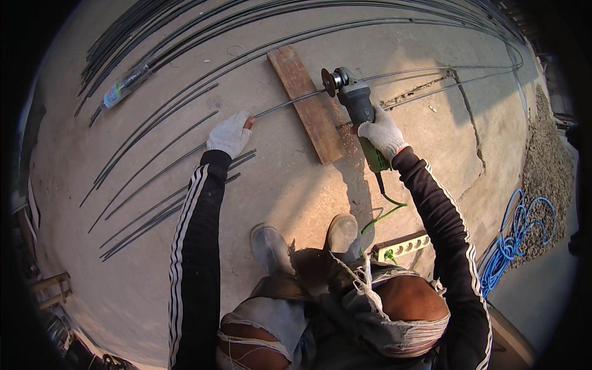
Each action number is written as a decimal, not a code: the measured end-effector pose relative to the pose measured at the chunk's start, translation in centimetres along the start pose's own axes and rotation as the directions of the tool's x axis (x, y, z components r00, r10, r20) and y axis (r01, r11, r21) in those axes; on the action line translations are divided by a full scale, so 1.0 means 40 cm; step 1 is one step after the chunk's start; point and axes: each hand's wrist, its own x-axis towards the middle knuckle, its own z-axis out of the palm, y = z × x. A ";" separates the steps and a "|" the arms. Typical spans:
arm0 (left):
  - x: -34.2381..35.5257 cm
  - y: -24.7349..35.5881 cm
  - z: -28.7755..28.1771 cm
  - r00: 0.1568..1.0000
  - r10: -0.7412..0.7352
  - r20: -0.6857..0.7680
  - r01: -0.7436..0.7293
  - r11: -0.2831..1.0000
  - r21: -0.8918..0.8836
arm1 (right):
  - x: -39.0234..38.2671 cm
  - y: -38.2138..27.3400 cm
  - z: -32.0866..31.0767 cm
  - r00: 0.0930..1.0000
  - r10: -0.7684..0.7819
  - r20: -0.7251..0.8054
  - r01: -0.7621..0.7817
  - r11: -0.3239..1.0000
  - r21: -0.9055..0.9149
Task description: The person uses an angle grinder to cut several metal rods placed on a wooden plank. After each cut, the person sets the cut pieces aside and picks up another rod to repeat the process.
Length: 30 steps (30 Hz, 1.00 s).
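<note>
In the head view, the gloved left hand [229, 134] is curled closed around a thin metal rod [283, 105], its thumb tip bare, apparently to steady the piece. The rod lies across a wooden board [316, 129], which seems placed to lift it off the concrete floor [265, 200]. The gloved right hand [383, 134] is wrapped firmly around the body of a grinder [356, 102], presumably to control its weight; some fingers are hidden beneath. The grinder's disc [330, 83] stands upright just beyond the board's right edge, in line with the rod, probably to keep it off the wood; contact cannot be confirmed. A green cord [396, 203] trails near the boots [271, 248] toward a power strip [407, 246], set within cord reach.
</note>
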 end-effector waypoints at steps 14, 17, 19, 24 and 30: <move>-0.008 -0.023 0.040 0.979 0.085 -0.186 -0.084 0.996 0.010 | -0.020 -0.008 -0.011 1.000 0.000 0.021 -0.001 1.000 0.026; -0.009 -0.027 0.048 0.972 0.101 -0.212 -0.102 0.995 0.004 | -0.024 0.001 -0.009 1.000 -0.027 0.002 0.027 0.999 -0.040; -0.009 -0.028 0.055 0.961 0.116 -0.252 -0.119 0.993 0.004 | -0.019 0.002 -0.006 1.000 0.000 0.005 0.000 0.999 -0.037; -0.004 -0.031 0.054 0.977 0.089 -0.192 -0.090 0.996 0.005 | 0.002 -0.007 0.002 1.000 0.005 -0.011 -0.005 1.000 -0.001; -0.010 -0.030 0.051 0.974 0.099 -0.204 -0.102 0.995 -0.001 | 0.011 -0.008 0.002 1.000 0.003 0.000 -0.003 1.000 0.015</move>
